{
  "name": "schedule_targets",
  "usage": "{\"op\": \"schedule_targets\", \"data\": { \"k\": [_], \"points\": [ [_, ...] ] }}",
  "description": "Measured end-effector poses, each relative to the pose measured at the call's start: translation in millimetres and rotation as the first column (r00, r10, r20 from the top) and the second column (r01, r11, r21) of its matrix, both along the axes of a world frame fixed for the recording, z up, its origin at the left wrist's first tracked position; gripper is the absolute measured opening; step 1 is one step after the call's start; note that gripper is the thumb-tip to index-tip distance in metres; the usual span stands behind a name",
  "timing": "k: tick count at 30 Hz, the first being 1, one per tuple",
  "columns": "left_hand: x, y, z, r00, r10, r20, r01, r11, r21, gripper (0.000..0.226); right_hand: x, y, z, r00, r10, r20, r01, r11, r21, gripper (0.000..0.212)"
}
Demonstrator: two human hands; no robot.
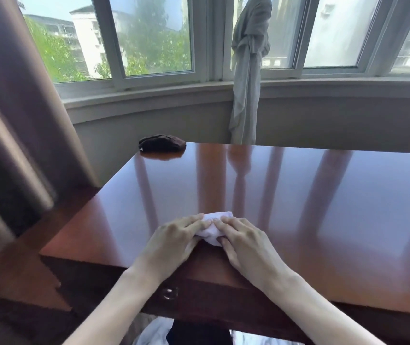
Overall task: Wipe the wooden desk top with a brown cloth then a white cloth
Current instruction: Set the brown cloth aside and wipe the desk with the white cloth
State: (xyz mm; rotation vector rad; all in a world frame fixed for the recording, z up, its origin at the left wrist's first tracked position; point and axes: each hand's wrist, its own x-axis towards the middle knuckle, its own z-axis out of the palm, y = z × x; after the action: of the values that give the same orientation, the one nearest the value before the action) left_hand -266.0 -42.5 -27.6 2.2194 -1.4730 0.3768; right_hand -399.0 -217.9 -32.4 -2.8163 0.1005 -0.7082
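We've got both hands down on the white cloth (214, 226), folded small, sitting on the wooden desk top (311, 207) just past the near edge. Left hand (174, 241) covers its left side, right hand (245, 242) its right, fingertips nearly meeting over the middle. Fingers look fairly flat & pressing, not wrapped round it. Right thumb seems tucked at the cloth's near corner, but a true pinch? Can't tell.

Brown cloth (162, 143) is parked well beyond the hands, up at the far left corner, bunched, untouched. So we reckon the brown pass is done & this is the white-cloth stage.

To do it well, we'd say: keep even pressure thru both palms, push the cloth away from the hands in straight overlapping strokes, then work out to the right, where there's a big stretch of glossy top. Keep the fold tight so edges don't trail. The gloss will prob show streaks, so slow steady passes beat fast ones.

Beyond the desk: window (154, 38), grey garment (247, 70) hanging at the frame, curtain (12, 108) off to the left.
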Motion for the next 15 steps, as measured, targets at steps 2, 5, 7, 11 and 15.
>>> {"op": "schedule_targets", "data": {
  "k": [2, 5, 7, 11, 15],
  "points": [
    [39, -12, 4, 1.000, -0.024, 0.011, 0.024, 1.000, 0.010, 0.036, 37, -10, 2, 0.999, -0.020, -0.034, 0.019, 0.999, -0.026, 0.041],
    [114, -42, 12, 1.000, -0.021, 0.012, 0.020, 0.998, 0.064, 0.034, 109, -29, 5, 0.994, -0.074, -0.076, 0.068, 0.995, -0.078, 0.041],
    [164, -67, 13, 1.000, -0.027, -0.015, 0.028, 0.995, 0.093, 0.033, 158, -47, 7, 0.988, -0.128, -0.090, 0.118, 0.987, -0.114, 0.041],
    [245, -120, 9, 1.000, 0.001, -0.019, 0.001, 0.996, 0.093, 0.033, 238, -86, 10, 0.969, -0.221, -0.114, 0.208, 0.971, -0.116, 0.040],
    [290, -164, 14, 0.997, 0.082, -0.006, -0.081, 0.992, 0.101, 0.030, 296, -121, 12, 0.953, -0.271, -0.138, 0.257, 0.960, -0.113, 0.040]
  ]
}}
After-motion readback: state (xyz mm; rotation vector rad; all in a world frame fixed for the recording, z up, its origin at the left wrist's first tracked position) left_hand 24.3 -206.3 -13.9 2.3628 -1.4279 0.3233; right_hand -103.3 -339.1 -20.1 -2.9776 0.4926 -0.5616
